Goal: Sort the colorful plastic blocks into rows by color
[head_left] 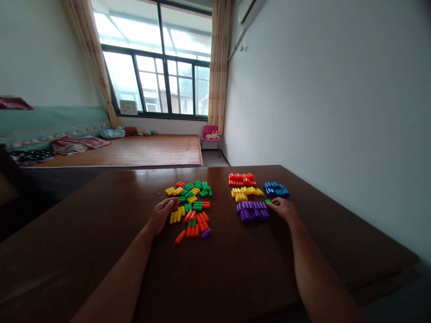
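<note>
My left hand (163,214) is at the left edge of a mixed group of green, yellow, orange and purple pieces (197,206), its fingers closed on an orange-red piece (176,201). On the right, my right hand (282,207) pinches a green piece (268,201) beside the purple pieces (253,211). Blue pieces (276,189) lie just beyond that hand. Yellow pieces (246,193) are grouped behind the purple ones, and red-orange pieces (241,180) sit farther back. A single orange piece (180,237) lies at the near left of the mixed group.
The dark brown table (222,273) holds all the pieces. Its right side runs along a white wall (330,98). Beyond the table are a bed with a woven mat (158,150), a pink chair (209,131) and a curtained window.
</note>
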Demonstrator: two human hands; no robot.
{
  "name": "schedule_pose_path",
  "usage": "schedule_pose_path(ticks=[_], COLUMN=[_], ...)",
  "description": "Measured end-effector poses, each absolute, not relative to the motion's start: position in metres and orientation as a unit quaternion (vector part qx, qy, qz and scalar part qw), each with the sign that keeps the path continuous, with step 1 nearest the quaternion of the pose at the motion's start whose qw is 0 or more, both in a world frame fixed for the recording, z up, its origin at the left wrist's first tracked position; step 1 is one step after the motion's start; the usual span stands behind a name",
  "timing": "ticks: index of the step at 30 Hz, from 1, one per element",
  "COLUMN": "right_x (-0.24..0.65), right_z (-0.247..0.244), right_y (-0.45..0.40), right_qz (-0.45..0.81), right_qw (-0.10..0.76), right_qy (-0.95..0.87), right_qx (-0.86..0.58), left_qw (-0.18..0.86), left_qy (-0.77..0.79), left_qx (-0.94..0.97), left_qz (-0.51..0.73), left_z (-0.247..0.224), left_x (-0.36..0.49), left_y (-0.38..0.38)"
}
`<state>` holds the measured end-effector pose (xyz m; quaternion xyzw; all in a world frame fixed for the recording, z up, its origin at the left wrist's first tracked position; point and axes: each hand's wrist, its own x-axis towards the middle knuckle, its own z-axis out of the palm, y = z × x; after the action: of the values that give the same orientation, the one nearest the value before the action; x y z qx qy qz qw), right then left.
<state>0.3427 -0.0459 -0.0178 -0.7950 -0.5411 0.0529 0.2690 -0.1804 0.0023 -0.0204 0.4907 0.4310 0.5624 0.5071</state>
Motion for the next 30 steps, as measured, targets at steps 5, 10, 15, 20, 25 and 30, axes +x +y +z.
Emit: schedule_pose_path(ticks=[5, 10, 15, 20, 25, 30], right_x=[0.347, 0.364, 0.364, 0.37, 0.343, 0.232], right_z=[-0.028, -0.035, -0.037, -0.042, -0.022, 0.022], right_y=[-0.043, -0.043, -0.044, -0.044, -0.042, -0.043], right_qz=[-0.056, -0.06, -0.079, -0.114, -0.164, -0.061], right_qw=[0.246, 0.263, 0.252, 0.274, 0.398, 0.394], right_qy=[-0.534, -0.537, -0.529, -0.517, -0.541, -0.698], right_qx=[-0.807, -0.8, -0.806, -0.803, -0.722, -0.595], left_qw=[0.502, 0.498, 0.499, 0.507, 0.523, 0.532], left_qy=[0.438, 0.45, 0.45, 0.427, 0.407, 0.392], left_qx=[0.502, 0.507, 0.511, 0.499, 0.467, 0.429], left_qz=[0.552, 0.541, 0.536, 0.558, 0.585, 0.616], left_z=[-0.023, -0.024, -0.027, -0.025, -0.019, -0.021], left_x=[-0.183, -0.185, -0.186, -0.182, -0.177, -0.176], left_y=[0.004, 0.005, 0.007, 0.002, -0.004, -0.003])
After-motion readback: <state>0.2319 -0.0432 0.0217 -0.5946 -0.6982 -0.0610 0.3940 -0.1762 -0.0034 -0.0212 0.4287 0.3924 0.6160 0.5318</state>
